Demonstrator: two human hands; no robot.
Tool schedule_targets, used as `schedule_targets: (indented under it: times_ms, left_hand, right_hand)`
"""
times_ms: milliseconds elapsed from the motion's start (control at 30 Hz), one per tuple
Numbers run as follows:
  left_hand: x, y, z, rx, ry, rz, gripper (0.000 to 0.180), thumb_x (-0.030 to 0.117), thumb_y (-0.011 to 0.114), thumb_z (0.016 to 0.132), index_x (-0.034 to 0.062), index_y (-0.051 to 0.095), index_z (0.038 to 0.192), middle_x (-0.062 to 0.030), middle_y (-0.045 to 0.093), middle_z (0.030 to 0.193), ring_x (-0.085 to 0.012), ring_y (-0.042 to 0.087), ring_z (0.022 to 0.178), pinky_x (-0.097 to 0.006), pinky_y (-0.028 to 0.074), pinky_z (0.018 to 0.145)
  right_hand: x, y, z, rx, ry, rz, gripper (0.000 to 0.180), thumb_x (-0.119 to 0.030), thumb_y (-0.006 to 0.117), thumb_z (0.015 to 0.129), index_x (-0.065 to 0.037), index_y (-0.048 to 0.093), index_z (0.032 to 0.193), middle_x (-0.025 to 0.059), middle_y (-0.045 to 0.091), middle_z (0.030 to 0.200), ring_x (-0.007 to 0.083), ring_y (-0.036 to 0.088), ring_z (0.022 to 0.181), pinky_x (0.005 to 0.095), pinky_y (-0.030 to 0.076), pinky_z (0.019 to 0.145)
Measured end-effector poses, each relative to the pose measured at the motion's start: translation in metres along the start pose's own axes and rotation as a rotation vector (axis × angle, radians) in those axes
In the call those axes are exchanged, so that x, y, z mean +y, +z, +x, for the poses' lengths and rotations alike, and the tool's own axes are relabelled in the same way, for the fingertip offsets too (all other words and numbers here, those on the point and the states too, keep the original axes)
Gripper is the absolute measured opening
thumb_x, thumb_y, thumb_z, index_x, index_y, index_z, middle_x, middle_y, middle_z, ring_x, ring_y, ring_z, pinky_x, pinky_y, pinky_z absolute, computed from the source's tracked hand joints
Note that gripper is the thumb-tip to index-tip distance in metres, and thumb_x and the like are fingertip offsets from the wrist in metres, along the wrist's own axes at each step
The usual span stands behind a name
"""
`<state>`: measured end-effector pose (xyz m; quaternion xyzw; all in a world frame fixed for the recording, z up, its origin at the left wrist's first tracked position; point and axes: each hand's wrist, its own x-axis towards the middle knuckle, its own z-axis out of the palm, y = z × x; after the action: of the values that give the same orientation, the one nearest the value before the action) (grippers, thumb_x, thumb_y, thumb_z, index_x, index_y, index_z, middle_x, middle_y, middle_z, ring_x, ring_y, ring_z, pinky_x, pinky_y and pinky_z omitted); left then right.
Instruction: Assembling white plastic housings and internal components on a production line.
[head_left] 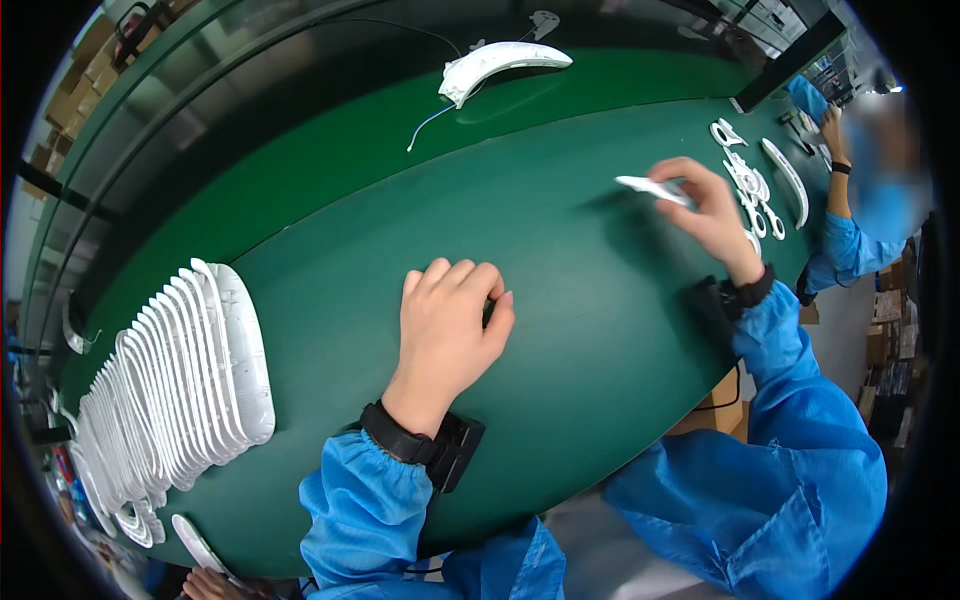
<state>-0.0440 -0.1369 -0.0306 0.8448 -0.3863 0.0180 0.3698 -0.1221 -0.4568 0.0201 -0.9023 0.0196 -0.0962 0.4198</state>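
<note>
My right hand [712,215] is raised over the right part of the green table, pinching a small flat white plastic piece [650,189] between thumb and fingers. The piece points left, and part of it is hidden by the fingers. Near the middle of the table my left hand [450,325] rests with its fingers curled under and its thumb close to the index finger. Nothing shows in it. Several white plastic parts with ring-shaped ends [750,185] lie beyond my right hand, beside a curved white strip [788,180].
A long row of white curved plastic shells [185,370] stands at the left. At the back, a white curved housing [500,66] with a thin wire lies on the green surface [350,150]. A co-worker's hand [833,135] is at the far right; another person's hand [210,583] is at lower left.
</note>
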Motion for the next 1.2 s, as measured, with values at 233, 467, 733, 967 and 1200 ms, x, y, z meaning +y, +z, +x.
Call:
schedule_targets:
  times_ms: [233,467,733,967,1200]
  left_hand:
    - [0.006,-0.004,0.008,0.003,-0.077,-0.132,0.007,0.009,0.066,0.079,0.0095,0.060,0.078,0.0001,0.045,0.060,-0.0185,0.044,0.061,-0.033,0.032,0.064]
    - [0.005,-0.012,0.002,-0.031,-0.163,-0.091,0.012,0.004,0.067,0.077,0.0073,0.062,0.087,0.0000,0.044,0.060,-0.0172,0.043,0.061,-0.032,0.032,0.064]
    - [0.013,-0.006,0.009,-0.095,-0.216,-0.043,0.008,0.005,0.067,0.076,0.0073,0.063,0.083,0.0006,0.043,0.061,-0.0158,0.038,0.061,-0.031,0.030,0.063]
    - [0.011,-0.007,0.010,-0.087,-0.136,-0.046,0.007,0.004,0.066,0.076,0.0082,0.061,0.078,-0.0009,0.043,0.061,-0.0191,0.041,0.062,-0.033,0.031,0.064]
    - [0.002,-0.001,0.003,0.026,0.003,-0.046,0.006,0.011,0.066,0.078,0.0123,0.060,0.077,-0.0023,0.053,0.067,-0.0231,0.050,0.066,-0.036,0.035,0.065]
  right_hand:
    - [-0.024,0.080,0.060,-0.340,0.054,0.308,0.014,-0.013,0.062,0.090,-0.001,0.064,0.098,-0.0001,0.061,0.087,0.0059,0.051,0.076,0.0227,0.042,0.067]
    - [-0.017,0.095,0.061,-0.403,0.128,0.519,0.016,-0.014,0.065,0.091,0.001,0.064,0.085,-0.0007,0.062,0.074,0.0055,0.055,0.067,0.0232,0.041,0.057]
    - [-0.008,0.095,0.059,-0.287,-0.216,0.249,0.014,-0.016,0.071,0.084,-0.007,0.064,0.077,0.0003,0.057,0.060,0.0139,0.050,0.062,0.0294,0.042,0.056]
    - [-0.014,0.093,0.063,-0.290,-0.248,0.158,0.014,-0.021,0.071,0.082,-0.009,0.065,0.079,-0.0004,0.058,0.060,0.0160,0.052,0.063,0.0305,0.043,0.061]
    - [-0.019,0.095,0.055,-0.317,-0.020,0.325,0.018,-0.016,0.069,0.085,0.000,0.065,0.095,0.0023,0.056,0.081,0.0083,0.051,0.069,0.0245,0.042,0.061]
